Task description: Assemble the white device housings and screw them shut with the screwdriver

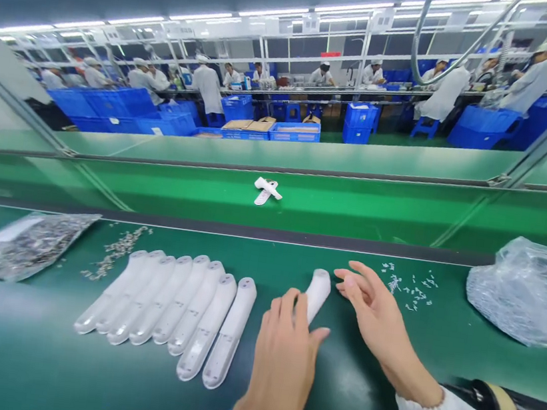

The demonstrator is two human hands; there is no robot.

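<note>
My left hand (284, 354) reaches over a white curved plastic shell (318, 291), its fingers along one side and thumb on the other, covering the lower part. Just right of the shell's upper end, my right hand (371, 308) hovers with bent fingers slightly apart; nothing shows between them. To the left, several similar white shells (230, 334) lie slanted side by side in a row, with small marks and fittings on their inner faces. Small white pieces (416, 292) are scattered beyond my right hand. A heap of small pale parts (119, 252) lies behind the row's left end.
At far left lies a clear bag of small parts (21, 246); a crumpled clear plastic bag (524, 292) sits far right. A black cylindrical tool (513, 408) rests beside my right forearm. Two crossed white pieces (268, 191) lie on the green belt (378, 212). People work at benches behind.
</note>
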